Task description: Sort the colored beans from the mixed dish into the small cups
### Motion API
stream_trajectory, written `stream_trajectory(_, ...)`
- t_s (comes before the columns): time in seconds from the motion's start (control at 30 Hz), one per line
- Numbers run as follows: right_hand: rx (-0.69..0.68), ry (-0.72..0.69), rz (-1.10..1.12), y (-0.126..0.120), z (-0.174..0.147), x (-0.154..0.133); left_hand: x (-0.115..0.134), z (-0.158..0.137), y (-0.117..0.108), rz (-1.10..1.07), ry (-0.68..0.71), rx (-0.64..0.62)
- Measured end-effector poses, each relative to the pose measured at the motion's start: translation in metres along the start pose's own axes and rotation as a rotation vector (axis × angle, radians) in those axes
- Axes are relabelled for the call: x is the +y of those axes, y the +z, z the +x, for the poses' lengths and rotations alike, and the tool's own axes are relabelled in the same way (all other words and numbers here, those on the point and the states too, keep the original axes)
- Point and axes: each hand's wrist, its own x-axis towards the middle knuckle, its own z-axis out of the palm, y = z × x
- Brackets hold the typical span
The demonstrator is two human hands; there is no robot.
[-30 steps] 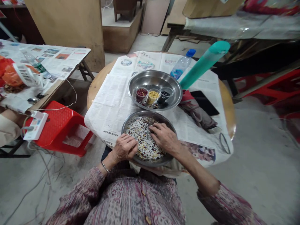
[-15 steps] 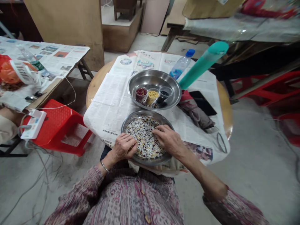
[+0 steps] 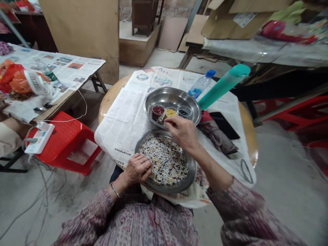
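A shallow metal bowl [image 3: 188, 186] near my body holds a mix of white grains with dark, red and yellow beans. My left hand [image 3: 139, 167] lies over its left rim, fingers curled and closed; anything inside them is hidden. Above the near edge of a second metal bowl [image 3: 151, 94], my right hand [image 3: 183, 131] has thumb and fingers pinched together, and what they hold is too small to make out. Inside that bowl stand clear cups of red beans [image 3: 158, 110], yellow beans [image 3: 170, 112] and black beans [image 3: 183, 112]. The right hand is closest to the yellow cup.
Newspaper [image 3: 115, 126] covers the round table. Behind the far bowl are a plastic bottle [image 3: 201, 85] and a green tube [image 3: 222, 88]; a grey-red cloth [image 3: 217, 135] and a dark flat object [image 3: 225, 125] lie at right. A red stool [image 3: 66, 140] with a power strip [image 3: 39, 138] stands left.
My right hand has lifted out of the grain bowl and moved forward to the near edge of the far bowl. My left hand stays at the grain bowl's rim. The view has tilted slightly.
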Motion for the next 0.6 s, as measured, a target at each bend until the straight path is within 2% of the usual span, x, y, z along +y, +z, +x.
stream_trajectory(0.13,-0.071,0.101,-0.174,0.009,0.053,0.001,-0.002,-0.001,0.002,-0.029,0.02,0.039)
stream_trajectory(0.23,-0.15,0.144,-0.3,0.02,0.076,0.003,-0.002,-0.001,0.003,-0.04,0.029,0.056)
stream_trajectory(0.43,-0.302,0.172,-0.363,0.037,0.089,0.01,-0.001,0.0,0.001,-0.033,0.024,0.039)
stream_trajectory(0.6,-0.255,0.176,-0.373,0.043,0.089,0.013,-0.001,0.001,0.0,-0.025,0.019,0.034)
